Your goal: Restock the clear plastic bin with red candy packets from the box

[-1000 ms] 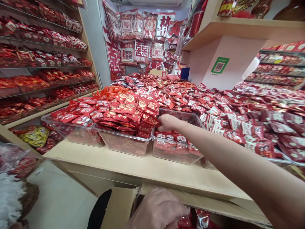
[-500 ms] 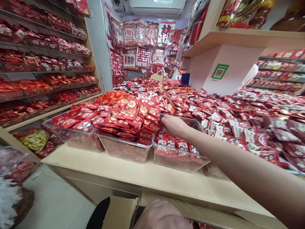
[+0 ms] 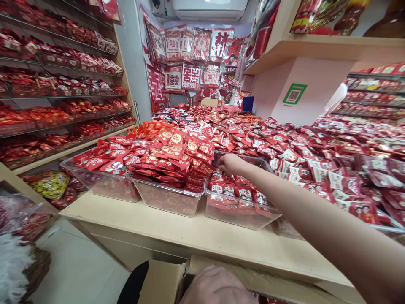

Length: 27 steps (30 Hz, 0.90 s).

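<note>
My right hand (image 3: pixel 232 164) reaches over the third clear plastic bin (image 3: pixel 240 212), its fingers bent together above the red and white packets (image 3: pixel 229 190). Whatever its fingertips may hold is too small to make out. At the bottom centre my left hand (image 3: pixel 218 287) lies over an open cardboard box (image 3: pixel 161 280); only its back shows and its fingers are hidden. Red packets show inside the box beside it. Left of my right hand, a middle bin (image 3: pixel 167 202) is heaped with red and gold packets (image 3: pixel 174 152).
The bins stand on a light wooden counter (image 3: pixel 152 228), with another bin (image 3: pixel 104 181) at the left. Large heaps of packets (image 3: pixel 303 169) spread behind and right. Packet-filled shelves (image 3: pixel 63 97) line the left; a wooden shelf (image 3: pixel 322 46) juts out at upper right.
My right hand has shifted slightly right over the third bin, and more packets show beneath it. My left hand stays over the box. The whole view has shifted slightly.
</note>
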Each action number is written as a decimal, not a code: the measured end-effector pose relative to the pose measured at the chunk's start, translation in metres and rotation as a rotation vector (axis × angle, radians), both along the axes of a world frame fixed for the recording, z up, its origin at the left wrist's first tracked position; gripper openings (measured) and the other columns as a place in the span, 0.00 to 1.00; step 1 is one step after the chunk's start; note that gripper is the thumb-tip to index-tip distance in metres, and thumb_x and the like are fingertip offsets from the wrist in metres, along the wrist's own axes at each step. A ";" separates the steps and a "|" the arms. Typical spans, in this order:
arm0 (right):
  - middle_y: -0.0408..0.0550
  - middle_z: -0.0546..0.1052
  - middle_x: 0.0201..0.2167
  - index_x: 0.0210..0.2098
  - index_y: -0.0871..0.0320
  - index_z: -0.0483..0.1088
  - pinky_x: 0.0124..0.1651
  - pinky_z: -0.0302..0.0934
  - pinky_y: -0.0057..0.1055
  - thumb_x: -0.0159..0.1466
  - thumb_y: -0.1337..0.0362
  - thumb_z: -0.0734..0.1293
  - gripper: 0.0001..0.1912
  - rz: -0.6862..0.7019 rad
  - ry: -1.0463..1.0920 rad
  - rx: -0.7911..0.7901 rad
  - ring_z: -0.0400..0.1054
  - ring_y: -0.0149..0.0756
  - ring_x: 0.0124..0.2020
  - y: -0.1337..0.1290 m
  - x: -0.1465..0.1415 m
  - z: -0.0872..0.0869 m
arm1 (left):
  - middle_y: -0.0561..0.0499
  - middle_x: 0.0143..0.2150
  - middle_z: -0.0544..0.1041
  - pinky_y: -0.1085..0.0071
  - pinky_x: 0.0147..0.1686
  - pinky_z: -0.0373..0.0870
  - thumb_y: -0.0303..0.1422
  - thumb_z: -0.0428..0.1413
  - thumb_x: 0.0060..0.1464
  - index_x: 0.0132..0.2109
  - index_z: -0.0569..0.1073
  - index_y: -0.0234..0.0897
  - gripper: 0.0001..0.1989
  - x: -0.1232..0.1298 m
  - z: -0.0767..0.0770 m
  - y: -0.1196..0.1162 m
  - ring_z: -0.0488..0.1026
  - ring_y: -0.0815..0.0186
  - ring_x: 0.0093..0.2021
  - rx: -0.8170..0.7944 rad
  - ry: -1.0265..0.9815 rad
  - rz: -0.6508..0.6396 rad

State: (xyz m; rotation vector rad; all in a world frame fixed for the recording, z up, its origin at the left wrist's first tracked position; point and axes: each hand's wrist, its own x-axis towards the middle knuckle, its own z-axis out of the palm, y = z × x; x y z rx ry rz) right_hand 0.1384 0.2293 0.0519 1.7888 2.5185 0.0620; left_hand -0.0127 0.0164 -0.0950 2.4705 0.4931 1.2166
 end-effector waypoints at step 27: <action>0.55 0.77 0.34 0.37 0.64 0.74 0.31 0.59 0.28 0.52 0.68 0.67 0.13 -0.050 -0.323 -0.150 0.71 0.42 0.36 -0.040 0.031 0.022 | 0.50 0.29 0.76 0.76 0.28 0.68 0.29 0.48 0.57 0.37 0.71 0.35 0.07 -0.012 0.053 0.000 0.72 0.71 0.28 0.017 -0.017 -0.044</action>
